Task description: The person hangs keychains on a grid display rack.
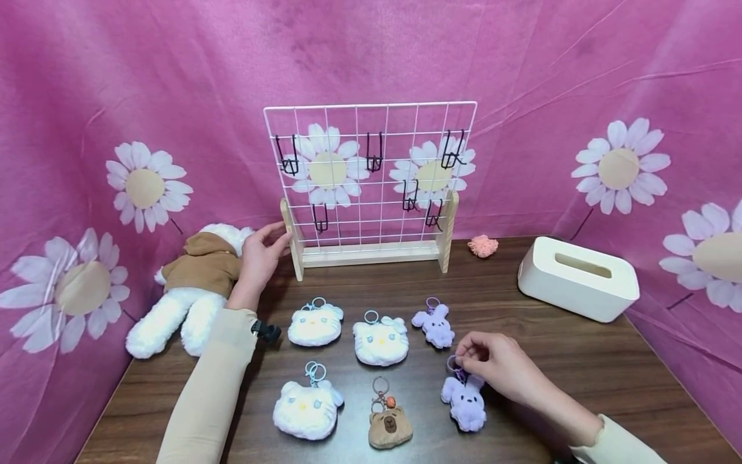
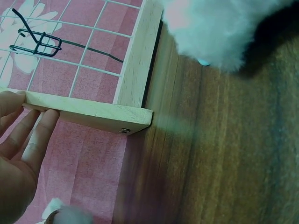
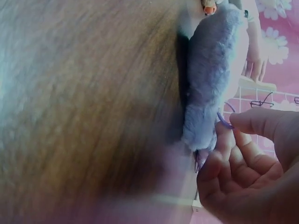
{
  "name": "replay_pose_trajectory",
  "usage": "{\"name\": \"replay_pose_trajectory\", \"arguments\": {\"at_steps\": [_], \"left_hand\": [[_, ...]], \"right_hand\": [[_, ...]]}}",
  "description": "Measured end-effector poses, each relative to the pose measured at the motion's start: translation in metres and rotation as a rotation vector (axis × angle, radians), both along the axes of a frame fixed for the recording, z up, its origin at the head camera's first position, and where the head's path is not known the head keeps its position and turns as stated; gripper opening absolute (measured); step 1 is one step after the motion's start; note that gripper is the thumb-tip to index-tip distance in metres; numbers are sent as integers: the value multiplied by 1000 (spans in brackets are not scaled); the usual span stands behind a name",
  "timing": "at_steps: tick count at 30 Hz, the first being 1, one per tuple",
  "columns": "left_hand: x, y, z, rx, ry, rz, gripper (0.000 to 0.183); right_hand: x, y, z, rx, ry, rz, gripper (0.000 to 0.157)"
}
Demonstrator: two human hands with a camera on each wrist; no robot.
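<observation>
A white wire grid display rack (image 1: 371,254) with wooden feet stands at the back, black hooks (image 1: 374,154) hanging on it. My left hand (image 1: 263,254) holds the edge of its left wooden upright (image 2: 93,109) between thumb and fingers. At the front right, my right hand (image 1: 504,364) pinches the purple ring (image 3: 225,122) of a purple plush bunny keychain (image 1: 466,403), which lies on the table. Another purple bunny keychain (image 1: 437,327) lies just behind it. Three white plush cat keychains (image 1: 380,341) and a brown capybara keychain (image 1: 390,426) lie to the left.
A white plush toy (image 1: 199,277) in a brown hoodie lies at the left, beside my left forearm. A white tissue box (image 1: 580,283) stands at the right. Near the rack's right foot is a pink fluffy scrap (image 1: 483,246). Pink flowered cloth (image 1: 203,77) hangs behind the table.
</observation>
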State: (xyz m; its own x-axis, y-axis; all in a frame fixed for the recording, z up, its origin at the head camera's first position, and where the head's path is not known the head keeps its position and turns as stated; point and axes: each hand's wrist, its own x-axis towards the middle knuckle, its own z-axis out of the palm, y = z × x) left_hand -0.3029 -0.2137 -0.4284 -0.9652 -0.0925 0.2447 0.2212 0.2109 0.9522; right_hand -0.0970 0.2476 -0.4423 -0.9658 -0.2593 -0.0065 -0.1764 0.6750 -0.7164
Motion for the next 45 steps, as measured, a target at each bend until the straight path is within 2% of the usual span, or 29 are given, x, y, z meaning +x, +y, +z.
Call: {"name": "replay_pose_trajectory", "arguments": {"at_steps": [4, 10, 21, 28, 45], "left_hand": [[1, 0, 0, -18, -2, 14, 42], [1, 1, 0, -8, -4, 14, 42], [-1, 1, 0, -23, -10, 9, 42], [0, 2, 0, -9, -10, 14, 42], [-3, 1, -2, -20, -4, 16, 42]], "right_hand": [[1, 2, 1, -51, 16, 47, 11], [4, 5, 7, -101, 65, 59, 10], [7, 7, 21, -24, 163, -2, 13], [7, 6, 26, -55, 220, 8, 15], [-1, 7, 37, -94, 219, -23, 15]]}}
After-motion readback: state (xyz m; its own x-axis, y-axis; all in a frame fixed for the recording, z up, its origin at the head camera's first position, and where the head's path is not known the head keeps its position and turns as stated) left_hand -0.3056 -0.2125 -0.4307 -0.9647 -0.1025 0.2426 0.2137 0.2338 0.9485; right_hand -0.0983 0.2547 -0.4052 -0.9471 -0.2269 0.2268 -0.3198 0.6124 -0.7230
